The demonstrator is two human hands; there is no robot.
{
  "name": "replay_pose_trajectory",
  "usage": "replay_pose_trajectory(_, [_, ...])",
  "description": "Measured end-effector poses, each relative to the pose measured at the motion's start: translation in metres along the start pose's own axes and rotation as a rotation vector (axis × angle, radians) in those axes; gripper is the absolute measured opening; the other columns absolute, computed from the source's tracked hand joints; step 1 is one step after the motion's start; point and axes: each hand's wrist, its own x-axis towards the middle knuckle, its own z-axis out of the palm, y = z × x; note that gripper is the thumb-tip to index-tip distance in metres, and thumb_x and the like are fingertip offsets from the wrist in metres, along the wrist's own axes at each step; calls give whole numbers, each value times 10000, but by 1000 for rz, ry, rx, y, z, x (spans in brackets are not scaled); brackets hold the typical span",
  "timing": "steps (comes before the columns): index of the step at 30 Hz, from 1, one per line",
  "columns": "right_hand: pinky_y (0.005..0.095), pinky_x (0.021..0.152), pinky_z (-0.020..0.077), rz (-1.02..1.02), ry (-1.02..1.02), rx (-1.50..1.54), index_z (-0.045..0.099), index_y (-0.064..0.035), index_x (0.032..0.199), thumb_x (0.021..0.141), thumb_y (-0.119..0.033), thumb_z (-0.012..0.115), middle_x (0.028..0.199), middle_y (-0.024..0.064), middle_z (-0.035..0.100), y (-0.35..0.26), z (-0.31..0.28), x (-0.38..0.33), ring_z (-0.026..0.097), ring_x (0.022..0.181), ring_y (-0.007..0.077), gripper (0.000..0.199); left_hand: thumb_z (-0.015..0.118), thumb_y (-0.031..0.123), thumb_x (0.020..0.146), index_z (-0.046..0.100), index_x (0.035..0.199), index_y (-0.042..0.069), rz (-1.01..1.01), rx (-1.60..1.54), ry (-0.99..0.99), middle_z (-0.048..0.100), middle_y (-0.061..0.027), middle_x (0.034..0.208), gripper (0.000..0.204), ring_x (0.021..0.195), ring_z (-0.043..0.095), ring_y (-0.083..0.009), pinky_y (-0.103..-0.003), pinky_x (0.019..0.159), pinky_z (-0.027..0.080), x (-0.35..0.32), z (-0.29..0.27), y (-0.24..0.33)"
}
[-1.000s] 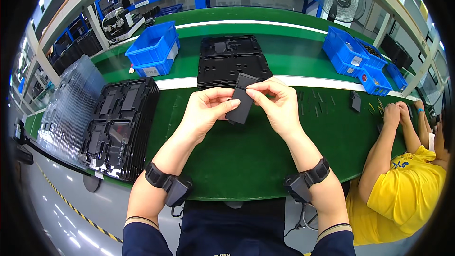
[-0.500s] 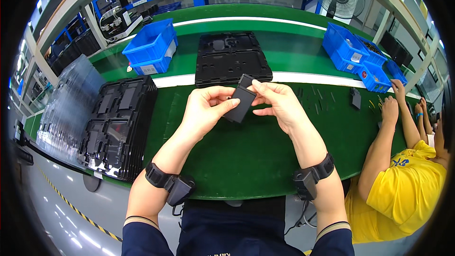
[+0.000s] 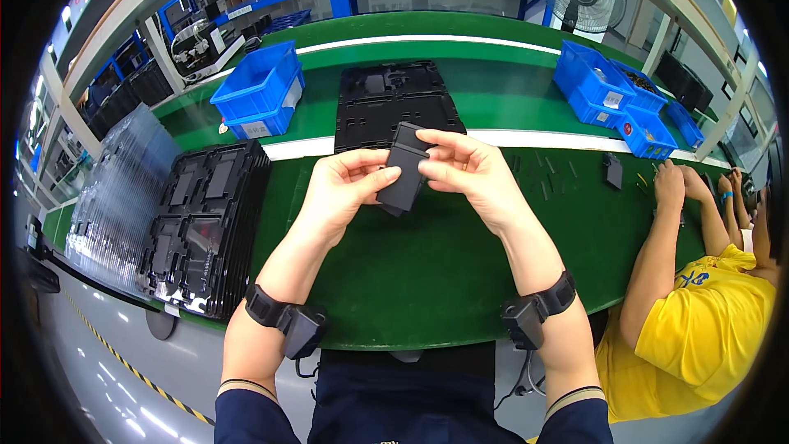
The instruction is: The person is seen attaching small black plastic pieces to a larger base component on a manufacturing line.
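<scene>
A flat dark grey rectangular part [image 3: 403, 169] is held above the green table [image 3: 427, 271] between both hands. My left hand [image 3: 343, 191] grips its lower left edge with thumb and fingers. My right hand [image 3: 465, 174] pinches its upper right edge. The part is tilted, its top end pointing away from me. A black moulded tray [image 3: 394, 103] lies just beyond the hands on the green conveyor belt.
A stack of black trays [image 3: 201, 226] sits at my left, clear trays [image 3: 115, 197] beside it. Blue bins stand at back left [image 3: 259, 90] and back right [image 3: 604, 86]. A person in a yellow shirt [image 3: 699, 321] works at my right, small dark parts [image 3: 612, 171] near their hands.
Both hands have stayed together on the part, shifting it slightly and turning it a little; the person at right has moved their hands along the table.
</scene>
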Motion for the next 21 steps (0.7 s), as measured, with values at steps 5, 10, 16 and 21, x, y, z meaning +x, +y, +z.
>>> replay_pose_trajectory(5, [212, 719, 478, -34, -106, -48, 617, -51, 1063, 722, -14, 685, 809, 2, 596, 9, -7, 3, 569, 747, 76, 350, 692, 100, 754, 624, 983, 15, -6, -5, -17, 642, -54, 844, 254, 714, 608, -92, -211, 600, 505, -1, -6, -3])
replay_pose_trajectory(10, [217, 708, 469, -49, -135, -87, 624, -44, 1042, 725, -49, 687, 788, 4, 596, 14, 4, 7, 571, 733, 83, 324, 699, 174, 747, 625, 1010, 19, -8, 144, 18, 639, -36, 857, 314, 712, 578, -68, -178, 579, 442, -14, -10, 10])
replay_pose_trajectory(16, [195, 661, 459, -73, 177, -137, 612, -82, 1057, 799, -189, 642, 827, -14, 608, -3, -27, -4, 562, 730, 55, 280, 668, 101, 759, 613, 1016, -17, 174, 431, 142, 650, -59, 884, 288, 788, 605, -97, -211, 663, 472, -58, -36, 68])
replay_pose_trajectory(21, [187, 634, 453, -30, 61, -169, 638, -83, 982, 789, -186, 658, 783, -21, 608, -3, -1, 5, 552, 692, 50, 219, 697, 182, 719, 609, 1030, 21, -138, 612, 523, 646, -19, 839, 361, 675, 575, -50, -150, 497, 410, -135, -164, 97])
